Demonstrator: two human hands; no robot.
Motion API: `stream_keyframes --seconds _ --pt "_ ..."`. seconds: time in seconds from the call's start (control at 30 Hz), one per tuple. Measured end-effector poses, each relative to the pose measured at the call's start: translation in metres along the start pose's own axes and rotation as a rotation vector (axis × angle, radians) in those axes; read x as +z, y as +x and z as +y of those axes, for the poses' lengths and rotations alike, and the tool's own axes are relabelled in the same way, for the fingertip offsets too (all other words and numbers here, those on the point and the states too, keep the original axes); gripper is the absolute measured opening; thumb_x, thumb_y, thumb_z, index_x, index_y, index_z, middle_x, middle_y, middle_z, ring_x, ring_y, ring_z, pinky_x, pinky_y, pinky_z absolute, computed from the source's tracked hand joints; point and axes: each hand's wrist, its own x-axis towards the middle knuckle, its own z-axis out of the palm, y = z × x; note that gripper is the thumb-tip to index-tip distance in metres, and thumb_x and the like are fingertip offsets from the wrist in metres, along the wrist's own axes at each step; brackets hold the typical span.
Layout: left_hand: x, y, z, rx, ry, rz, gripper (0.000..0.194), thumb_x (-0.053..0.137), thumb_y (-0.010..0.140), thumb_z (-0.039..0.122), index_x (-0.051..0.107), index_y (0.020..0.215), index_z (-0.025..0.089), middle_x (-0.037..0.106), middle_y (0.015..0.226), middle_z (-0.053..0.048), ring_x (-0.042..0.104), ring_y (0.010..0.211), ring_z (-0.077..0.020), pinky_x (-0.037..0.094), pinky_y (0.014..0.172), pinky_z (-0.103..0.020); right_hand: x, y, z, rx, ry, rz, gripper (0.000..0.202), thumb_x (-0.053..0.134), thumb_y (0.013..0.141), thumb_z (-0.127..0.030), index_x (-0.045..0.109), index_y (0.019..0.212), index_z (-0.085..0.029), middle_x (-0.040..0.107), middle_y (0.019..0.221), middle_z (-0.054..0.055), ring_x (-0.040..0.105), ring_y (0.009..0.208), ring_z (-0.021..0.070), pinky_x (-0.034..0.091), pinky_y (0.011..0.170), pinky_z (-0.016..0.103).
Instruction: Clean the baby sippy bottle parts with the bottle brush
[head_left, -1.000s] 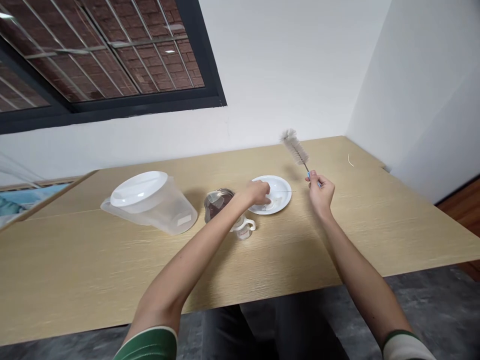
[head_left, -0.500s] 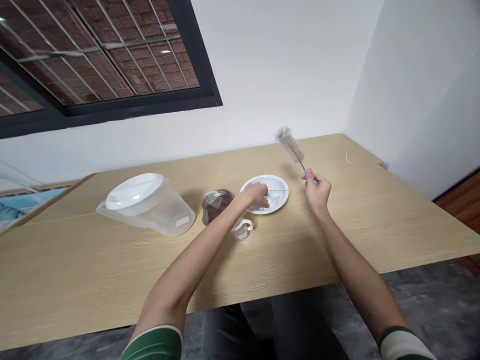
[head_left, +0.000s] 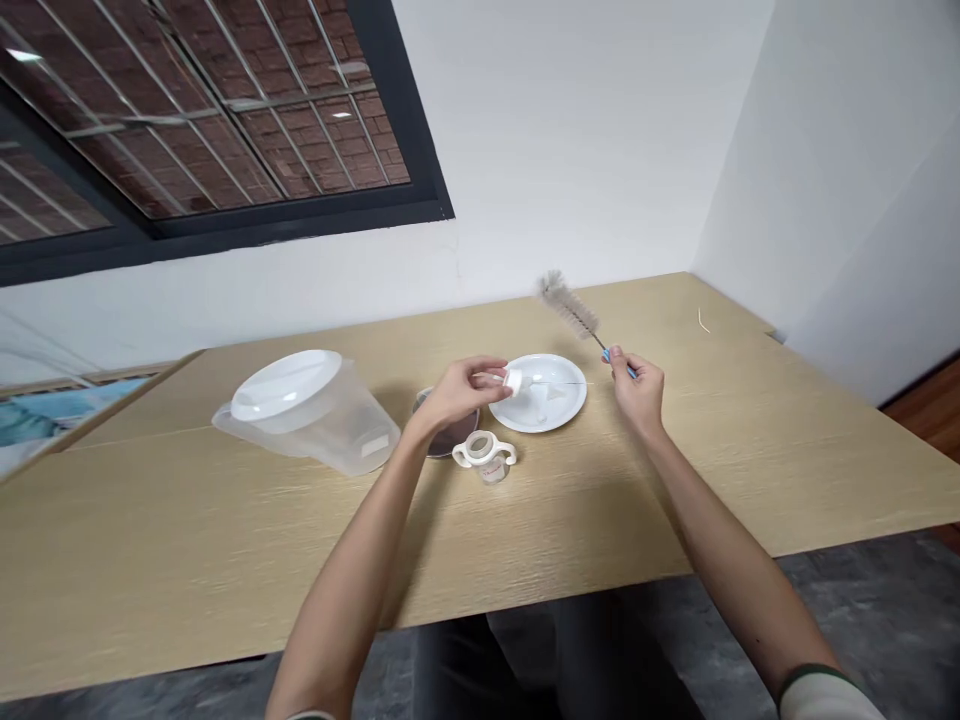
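My left hand [head_left: 465, 390] pinches a white baby-bottle nipple ring [head_left: 513, 381], held over the left rim of a white plate [head_left: 568, 415]. A small clear piece lies on the plate, along with a thin dark line that looks like a wire. In my right hand [head_left: 637, 388] is a bottle brush [head_left: 571, 308] with a blue handle, its grey bristles pointing up and left above the table. Below my left hand stands a small clear baby bottle [head_left: 493, 468] with a white two-handled collar, its mouth uncovered.
A translucent pitcher [head_left: 352, 425] with a white lid stands at the left. Between it and the bottle sits a round dark-looking bowl [head_left: 454, 435], partly covered by my left hand. A bent white strip [head_left: 703, 320] lies at the table's back right.
My left hand has lifted the nipple ring off the plate and drawn back leftward, uncovering the baby bottle. The brush in my right hand has tipped slightly lower.
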Motion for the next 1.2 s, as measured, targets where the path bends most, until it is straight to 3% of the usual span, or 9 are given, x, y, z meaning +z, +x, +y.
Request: stream_keyframes --seconds 0.1,0.23,0.43,0.53,0.8,1.0,1.2 --pt "-0.012 -0.024 -0.029 -0.027 -0.206 0.130 0.066 0.088 0.060 0.045 0.070 0.114 0.012 0.076 0.109 -0.014 0.073 0.098 -0.0286 0.059 0.090 -0.041 0.002 -0.006 -0.002 -0.056 -0.035 -0.125 0.046 0.058 0.091 -0.058 0.074 0.089 -0.015 0.072 0.082 0.007 0.064 0.075 0.0180 0.047 0.066 0.028" --pt "-0.020 -0.039 -0.061 -0.024 -0.382 0.276 0.064 0.087 0.060 0.047 0.070 0.111 0.012 0.077 0.102 -0.013 0.074 0.098 -0.0294 0.058 0.094 -0.044 0.005 -0.014 -0.003 -0.154 -0.087 -0.300 0.036 0.060 0.092 -0.051 0.071 0.094 -0.017 0.073 0.086 0.006 0.064 0.075 0.0171 0.048 0.066 0.027" --pt "-0.019 -0.049 -0.076 0.025 -0.548 0.379 0.056 0.083 0.068 0.045 0.070 0.113 0.015 0.073 0.117 -0.014 0.072 0.106 -0.0286 0.056 0.101 -0.046 0.007 -0.026 -0.008 -0.271 -0.145 -0.504 0.028 0.060 0.094 -0.045 0.069 0.101 -0.018 0.072 0.085 0.004 0.062 0.066 0.0141 0.046 0.060 0.026" --pt "-0.015 -0.054 -0.079 0.029 -0.632 0.394 0.058 0.085 0.071 0.044 0.067 0.120 0.017 0.071 0.123 -0.014 0.071 0.109 -0.0277 0.057 0.101 -0.044 0.009 -0.033 -0.013 -0.360 -0.150 -0.561 0.026 0.059 0.096 -0.040 0.068 0.107 -0.018 0.073 0.092 0.005 0.063 0.072 0.0147 0.047 0.064 0.027" --pt "-0.008 -0.058 -0.087 0.133 -0.661 0.436 0.067 0.093 0.064 0.041 0.062 0.118 0.017 0.076 0.105 -0.010 0.075 0.095 -0.0234 0.058 0.097 -0.043 0.018 -0.045 -0.018 -0.548 -0.087 -0.581 0.021 0.059 0.097 -0.029 0.071 0.111 -0.019 0.068 0.084 0.004 0.058 0.066 0.0136 0.045 0.059 0.028" --pt "-0.009 -0.060 -0.085 0.144 -0.615 0.392 0.072 0.092 0.066 0.043 0.059 0.124 0.016 0.077 0.102 -0.011 0.076 0.090 -0.0245 0.060 0.089 -0.039 0.016 -0.039 -0.009 -0.523 -0.158 -0.482 0.018 0.060 0.096 -0.030 0.070 0.107 -0.020 0.073 0.093 0.007 0.064 0.075 0.0163 0.048 0.064 0.030" --pt "-0.009 -0.059 -0.089 0.149 -0.611 0.467 0.068 0.093 0.064 0.039 0.061 0.120 0.017 0.076 0.099 -0.010 0.076 0.088 -0.0232 0.060 0.088 -0.038 0.018 -0.045 -0.013 -0.518 -0.106 -0.564 0.017 0.061 0.096 -0.029 0.071 0.107 -0.020 0.073 0.089 0.005 0.064 0.072 0.0150 0.048 0.062 0.029"
